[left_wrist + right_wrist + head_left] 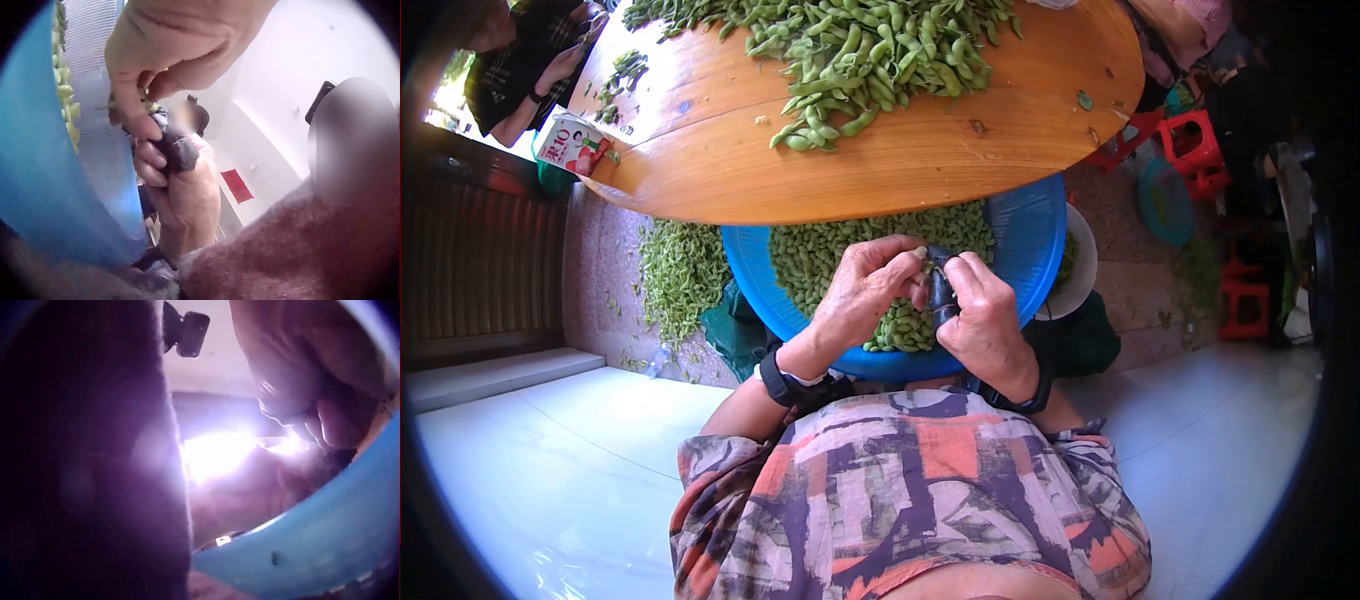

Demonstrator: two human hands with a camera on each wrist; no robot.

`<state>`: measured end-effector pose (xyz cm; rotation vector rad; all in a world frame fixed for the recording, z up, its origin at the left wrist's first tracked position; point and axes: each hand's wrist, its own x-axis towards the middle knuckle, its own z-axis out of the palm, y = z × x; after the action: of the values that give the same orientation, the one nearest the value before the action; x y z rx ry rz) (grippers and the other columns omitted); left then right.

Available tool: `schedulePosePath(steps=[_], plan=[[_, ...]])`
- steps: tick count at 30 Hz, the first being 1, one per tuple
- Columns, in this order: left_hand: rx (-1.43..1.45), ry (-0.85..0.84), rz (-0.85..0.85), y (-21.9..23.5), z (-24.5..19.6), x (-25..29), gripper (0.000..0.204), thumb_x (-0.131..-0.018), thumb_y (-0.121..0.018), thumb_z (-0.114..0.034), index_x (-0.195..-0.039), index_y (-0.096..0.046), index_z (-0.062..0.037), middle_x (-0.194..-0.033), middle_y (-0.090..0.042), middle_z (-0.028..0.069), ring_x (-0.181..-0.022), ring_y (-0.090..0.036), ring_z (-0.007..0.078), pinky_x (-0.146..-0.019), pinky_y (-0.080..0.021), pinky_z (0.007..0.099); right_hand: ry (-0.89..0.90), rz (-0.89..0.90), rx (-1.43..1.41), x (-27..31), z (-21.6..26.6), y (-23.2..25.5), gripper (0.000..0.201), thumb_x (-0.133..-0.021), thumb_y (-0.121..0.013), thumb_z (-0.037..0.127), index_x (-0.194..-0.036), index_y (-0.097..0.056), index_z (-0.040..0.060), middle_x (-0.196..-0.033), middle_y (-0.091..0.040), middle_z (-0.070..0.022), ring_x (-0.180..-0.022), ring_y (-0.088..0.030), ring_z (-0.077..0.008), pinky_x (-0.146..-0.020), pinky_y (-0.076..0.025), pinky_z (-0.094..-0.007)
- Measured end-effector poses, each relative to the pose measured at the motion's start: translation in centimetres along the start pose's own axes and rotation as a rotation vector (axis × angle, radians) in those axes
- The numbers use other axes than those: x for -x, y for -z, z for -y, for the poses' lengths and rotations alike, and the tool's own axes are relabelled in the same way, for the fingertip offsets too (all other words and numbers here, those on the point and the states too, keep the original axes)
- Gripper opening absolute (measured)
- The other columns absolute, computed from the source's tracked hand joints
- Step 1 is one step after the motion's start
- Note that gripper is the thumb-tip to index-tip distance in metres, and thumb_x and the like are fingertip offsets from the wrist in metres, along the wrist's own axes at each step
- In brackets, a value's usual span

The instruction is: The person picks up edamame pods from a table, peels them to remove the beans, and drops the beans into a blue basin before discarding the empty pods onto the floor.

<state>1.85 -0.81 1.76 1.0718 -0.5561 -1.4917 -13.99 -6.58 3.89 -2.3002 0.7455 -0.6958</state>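
Observation:
Over a blue basin (1052, 245) of green shelled beans (815, 262), both hands meet at a small green bean pod (920, 252). The left hand (865, 285) pinches the pod between thumb and fingertips. Dark coverings (941, 292) wrap the thumb and a finger of the right hand (992, 318), whose curled fingers grip at the pod's other side. In the left wrist view the pod (150, 101) is mostly hidden by the left fingers, close above the dark-wrapped digit (181, 153). The right wrist view is dark and glaring, with the basin's wall (312, 531) below the hands.
A wooden table (700, 170) overhangs the basin's far side, bearing a heap of bean pods (880, 60) and a printed carton (572, 142). More pods (680, 275) lie on the floor at left. A white bowl (1082, 265) and red stools (1190, 140) are at right. Another person sits at upper left.

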Motion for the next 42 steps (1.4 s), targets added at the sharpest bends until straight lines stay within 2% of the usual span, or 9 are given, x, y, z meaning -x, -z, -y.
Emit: schedulePosePath(steps=[5, 12, 16, 19, 25, 34, 37, 39, 42], plan=[[-0.009, -0.078, -0.110, -0.5, 1.1, -0.3, 0.023, -0.093, -0.051, -0.007, -0.106, -0.062, 0.0083, -0.070, -0.060, 0.0047, -0.060, -0.053, 0.0089, -0.058, -0.043, 0.0231, 0.037, -0.034, -0.013, -0.3, -0.4, -0.6, 0.034, -0.060, -0.059, -0.013, -0.093, -0.054, -0.0036, -0.085, -0.053, -0.0202, -0.077, -0.058, -0.0413, -0.064, -0.048, -0.0457], [0.021, -0.072, -0.002, -0.4, 0.5, -0.2, 0.025, -0.095, -0.052, -0.009, -0.113, -0.060, 0.0066, -0.073, -0.059, 0.0052, -0.060, -0.051, 0.0097, -0.058, -0.042, 0.0233, -0.034, -0.194, -0.127, -0.9, -0.6, -0.2, 0.020, -0.074, -0.058, -0.008, -0.093, -0.059, -0.0012, -0.075, -0.054, -0.0160, -0.069, -0.058, -0.0383, -0.060, -0.047, -0.0405], [0.128, -0.028, -0.059, -0.5, 0.6, -0.1, 0.024, -0.096, -0.052, -0.010, -0.111, -0.060, 0.0056, -0.072, -0.058, 0.0041, -0.060, -0.050, 0.0094, -0.058, -0.040, 0.0221, -0.027, -0.153, -0.097, -1.0, -0.6, -0.1, 0.018, -0.078, -0.059, -0.006, -0.095, -0.061, -0.0009, -0.078, -0.059, -0.0165, -0.070, -0.061, -0.0357, -0.061, -0.048, -0.0382], [0.089, -0.009, -0.029, -0.7, 0.3, -0.1, 0.023, -0.097, -0.052, -0.014, -0.107, -0.061, 0.0042, -0.071, -0.057, 0.0030, -0.059, -0.050, 0.0090, -0.057, -0.039, 0.0217, -0.209, -0.145, -0.271, -1.0, -1.1, 0.2, 0.016, -0.087, -0.060, 0.001, -0.101, -0.065, -0.0003, -0.080, -0.066, -0.0166, -0.072, -0.066, -0.0253, -0.065, -0.049, -0.0328], [0.020, -0.015, 0.087, 0.3, 0.6, -0.2, 0.022, -0.099, -0.052, -0.019, -0.102, -0.062, 0.0007, -0.073, -0.058, 0.0007, -0.060, -0.049, 0.0064, -0.055, -0.036, 0.0201, -0.276, -0.084, -0.389, -1.0, -1.4, 0.6, 0.015, -0.086, -0.061, 0.001, -0.100, -0.065, 0.0001, -0.080, -0.067, -0.0138, -0.071, -0.065, -0.0189, -0.066, -0.050, -0.0299], [0.212, 0.012, 0.087, -0.2, 0.6, -0.1, 0.020, -0.094, -0.047, -0.002, -0.108, -0.058, 0.0032, -0.087, -0.066, 0.0071, -0.069, -0.058, 0.0072, -0.064, -0.048, 0.0187, -0.289, -0.037, -0.434, -1.5, -1.5, 1.3, 0.016, -0.084, -0.059, -0.001, -0.099, -0.065, -0.0004, -0.077, -0.066, -0.0093, -0.071, -0.060, -0.0108, -0.066, -0.049, -0.0270], [0.299, 0.126, -0.084, -0.8, -0.1, 0.1, 0.020, -0.093, -0.049, -0.002, -0.109, -0.058, 0.0032, -0.086, -0.066, 0.0076, -0.066, -0.056, 0.0092, -0.060, -0.046, 0.0196, -0.277, -0.055, -0.433, -1.5, -1.5, 1.3, 0.016, -0.084, -0.060, -0.001, -0.099, -0.065, -0.0008, -0.076, -0.065, -0.0104, -0.070, -0.060, -0.0116, -0.065, -0.049, -0.0280], [0.311, 0.055, 0.074, 0.1, 0.5, -0.1, 0.019, -0.091, -0.050, -0.002, -0.108, -0.059, 0.0024, -0.085, -0.065, 0.0089, -0.062, -0.054, 0.0116, -0.055, -0.041, 0.0211, -0.266, -0.048, -0.400, -1.4, -1.4, 1.3, 0.017, -0.083, -0.061, -0.001, -0.100, -0.065, -0.0009, -0.077, -0.065, -0.0112, -0.070, -0.060, -0.0119, -0.064, -0.049, -0.0286], [0.262, 0.014, 0.129, 0.7, 1.2, -0.3, 0.018, -0.091, -0.051, -0.003, -0.106, -0.059, 0.0012, -0.085, -0.065, 0.0098, -0.059, -0.052, 0.0128, -0.052, -0.038, 0.0225, -0.174, -0.058, -0.335, -1.3, -1.4, 1.1, 0.017, -0.083, -0.062, 0.000, -0.100, -0.064, -0.0012, -0.077, -0.065, -0.0125, -0.069, -0.061, -0.0124, -0.063, -0.048, -0.0295]])
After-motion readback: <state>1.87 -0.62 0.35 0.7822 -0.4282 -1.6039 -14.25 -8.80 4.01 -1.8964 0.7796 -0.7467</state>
